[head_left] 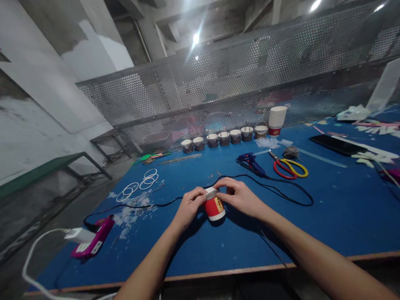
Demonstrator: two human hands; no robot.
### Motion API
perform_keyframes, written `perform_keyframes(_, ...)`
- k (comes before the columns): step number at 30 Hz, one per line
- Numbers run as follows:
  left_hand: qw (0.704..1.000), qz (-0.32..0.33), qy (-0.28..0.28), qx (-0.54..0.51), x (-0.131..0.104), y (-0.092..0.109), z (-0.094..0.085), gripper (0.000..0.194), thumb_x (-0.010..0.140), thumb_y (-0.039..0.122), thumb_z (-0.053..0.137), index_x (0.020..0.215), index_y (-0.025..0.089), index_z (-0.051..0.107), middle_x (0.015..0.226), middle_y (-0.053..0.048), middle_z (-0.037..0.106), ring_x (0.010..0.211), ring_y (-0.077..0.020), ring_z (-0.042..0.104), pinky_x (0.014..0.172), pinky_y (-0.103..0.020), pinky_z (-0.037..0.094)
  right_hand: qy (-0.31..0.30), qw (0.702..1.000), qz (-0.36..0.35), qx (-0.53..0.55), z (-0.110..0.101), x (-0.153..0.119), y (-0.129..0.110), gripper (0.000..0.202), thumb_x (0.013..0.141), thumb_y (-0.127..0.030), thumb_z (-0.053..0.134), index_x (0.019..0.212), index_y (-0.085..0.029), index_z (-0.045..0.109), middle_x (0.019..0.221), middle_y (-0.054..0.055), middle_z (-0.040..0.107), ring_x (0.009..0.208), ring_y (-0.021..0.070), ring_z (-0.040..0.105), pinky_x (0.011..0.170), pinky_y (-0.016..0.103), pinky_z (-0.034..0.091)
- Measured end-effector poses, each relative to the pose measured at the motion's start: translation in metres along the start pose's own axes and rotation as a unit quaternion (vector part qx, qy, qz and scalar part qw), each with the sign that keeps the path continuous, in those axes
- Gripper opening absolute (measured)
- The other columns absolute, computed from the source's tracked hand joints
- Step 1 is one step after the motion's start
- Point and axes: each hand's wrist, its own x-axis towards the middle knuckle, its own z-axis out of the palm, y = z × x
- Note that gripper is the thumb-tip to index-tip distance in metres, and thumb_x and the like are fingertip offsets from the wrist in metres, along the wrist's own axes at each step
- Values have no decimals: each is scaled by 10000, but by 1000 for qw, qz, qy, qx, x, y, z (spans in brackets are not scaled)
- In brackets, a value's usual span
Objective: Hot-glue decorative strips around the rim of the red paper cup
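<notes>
I've got both hands on the red paper cup [215, 207], front middle of the blue table [193, 258], narrow end up, white rim down; can't tell if the rim touches the tabletop. Left hand [188, 207] has thumb and index nearly closed on the left side of the grey band [211, 193] at the top, right hand [239, 196] pinches the other side, its remaining fingers curled. Clutter I'm noting: black cord [165, 204] shows on both sides of the hands, passing just behind the cup, looping at right near the blue glue gun [251, 163]. Red-and-yellow scissors [289, 167] beside the gun, grey yarn ball [290, 152] just behind them. Left side: white rings [149, 180], pale scraps [125, 221], pink power strip [96, 238] with white adapter [79, 235] plugged in. Back edge: seven banded cups [224, 139] in a row, cup stack [277, 118] at their right end, perforated metal screen [218, 79] closing off the far side. Black phone [337, 144] far right, well apart; nearest the right forearm, a thin dark stick [275, 250]
</notes>
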Motion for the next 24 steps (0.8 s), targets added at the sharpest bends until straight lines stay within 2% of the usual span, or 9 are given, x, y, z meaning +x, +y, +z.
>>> perform_keyframes(4, 1000, 11, -20, 9, 3, -3, -1, 182, 717, 251, 512, 701, 172, 675, 828, -55, 659, 835, -208, 589, 807, -312, 436, 12, 999, -19, -24, 0, -1, 1, 110, 790, -89, 624, 840, -178, 664, 851, 23, 653, 738, 136, 571, 630, 243, 422)
perform_keyframes(6, 999, 9, -16, 26, 4, -4, -2, 204, 715, 218, 504, 754, 177, 699, 879, -62, 676, 873, -212, 601, 833, -316, 437, 13, 999, -28, -37, 2, -2, 3, 95, 799, -99, 631, 839, -181, 657, 845, 23, 641, 723, 135, 565, 629, 246, 423)
perform_keyframes(9, 998, 1, -17, 55, 3, -2, -2, 226, 712, 192, 499, 791, 182, 710, 864, -52, 680, 822, -193, 594, 778, -297, 446, 9, 998, -37, -46, 5, -3, 4, 99, 813, -97, 617, 850, -181, 654, 850, 30, 631, 727, 138, 567, 639, 252, 433)
perform_keyframes(14, 998, -8, -26, 55, -2, 3, 2, 145, 718, 256, 584, 792, 166, 670, 785, -21, 637, 731, -158, 557, 681, -257, 442, -5, 999, -47, -6, 6, -5, -1, 105, 826, -125, 591, 878, -174, 668, 866, 52, 649, 798, 160, 593, 709, 277, 456)
perform_keyframes(18, 999, -10, 10, 34, -3, 8, 5, 87, 688, 252, 593, 710, 170, 614, 709, 11, 595, 661, -130, 524, 636, -237, 430, -7, 997, -25, 72, 1, -5, -7, 147, 847, -189, 532, 887, -181, 674, 939, 59, 664, 871, 163, 612, 774, 284, 468)
perform_keyframes(24, 999, -19, 49, 3, -1, 11, 5, 84, 658, 252, 593, 699, 178, 591, 652, 34, 556, 584, -110, 478, 579, -232, 400, 53, 994, 33, 87, -1, -4, -6, 191, 820, -288, 546, 924, -179, 663, 952, 46, 631, 633, 112, 530, 582, 252, 436)
